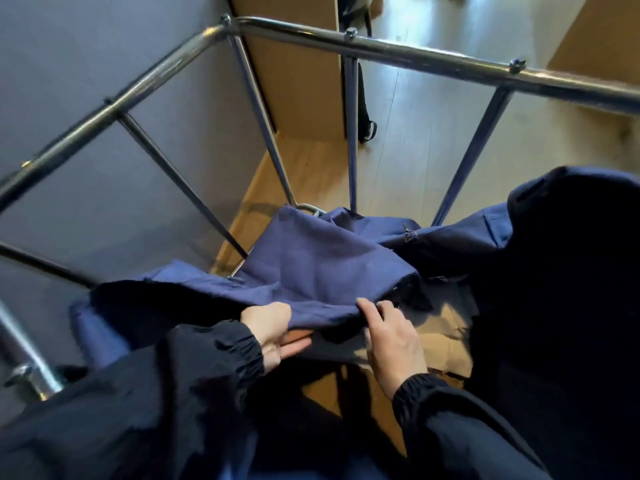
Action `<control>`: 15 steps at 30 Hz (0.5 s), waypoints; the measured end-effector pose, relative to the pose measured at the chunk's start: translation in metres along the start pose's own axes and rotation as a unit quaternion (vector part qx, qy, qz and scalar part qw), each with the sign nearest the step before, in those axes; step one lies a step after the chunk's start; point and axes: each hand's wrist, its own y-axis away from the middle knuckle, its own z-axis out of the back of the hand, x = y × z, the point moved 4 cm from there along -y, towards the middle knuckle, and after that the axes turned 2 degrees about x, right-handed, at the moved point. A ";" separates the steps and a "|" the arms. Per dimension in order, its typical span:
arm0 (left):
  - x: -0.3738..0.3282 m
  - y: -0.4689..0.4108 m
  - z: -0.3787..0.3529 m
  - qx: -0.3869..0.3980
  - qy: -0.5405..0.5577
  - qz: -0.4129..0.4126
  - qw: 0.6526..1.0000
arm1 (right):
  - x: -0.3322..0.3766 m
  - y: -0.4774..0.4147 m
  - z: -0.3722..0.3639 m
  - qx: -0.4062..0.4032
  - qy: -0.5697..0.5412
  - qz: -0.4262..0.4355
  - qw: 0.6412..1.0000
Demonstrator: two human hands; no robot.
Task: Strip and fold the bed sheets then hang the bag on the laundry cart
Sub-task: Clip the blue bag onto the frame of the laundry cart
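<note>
I judge this to be the last stage. No bed sheets show anywhere in view, and the blue bag (322, 258) lies slumped low inside the laundry cart (433, 55), whose top rail runs from 9 o'clock over 12 to 3 o'clock with no fabric on it. My left hand (273, 332), at 6 o'clock, grips the bag's near hem with its fingers tucked beneath. My right hand (394, 341), toward 5 o'clock, pinches the same hem with curled fingers. Hanging the bag on the rail is not yet done.
</note>
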 end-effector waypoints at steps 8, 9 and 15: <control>-0.005 0.075 0.036 0.034 -0.124 -0.098 0.987 | 0.029 0.042 0.072 -0.087 0.050 0.217 0.971; -0.005 0.082 0.037 0.003 -0.207 -0.154 0.966 | 0.030 0.055 0.073 -0.073 0.059 0.234 0.968; 0.001 0.093 0.016 -0.248 -0.524 -0.563 0.589 | 0.002 0.081 0.076 0.013 0.026 0.149 0.988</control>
